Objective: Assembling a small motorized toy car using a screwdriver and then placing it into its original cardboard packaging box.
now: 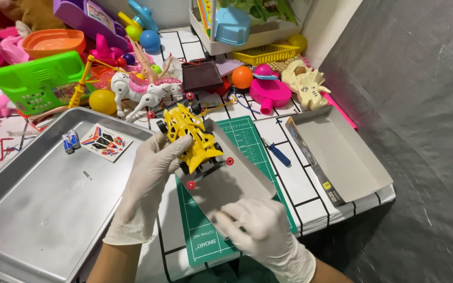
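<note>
yellow toy car in left hand, cardboard tray in right

my left hand is gloved, fingers closed around the yellow toy car from its 8 o'clock side. the car sits just past my fingertips, long axis running 11 to 5 o'clock, above the green cutting mat. my right hand is clamped on the near edge of the grey cardboard tray, which lies under the car at its 5 o'clock. left hand is the nearer one to the car; the wrist comes in from 7 o'clock. metal tray at 9 o'clock holds batteries and a sticker sheet. blue screwdriver at 3 o'clock.
</note>
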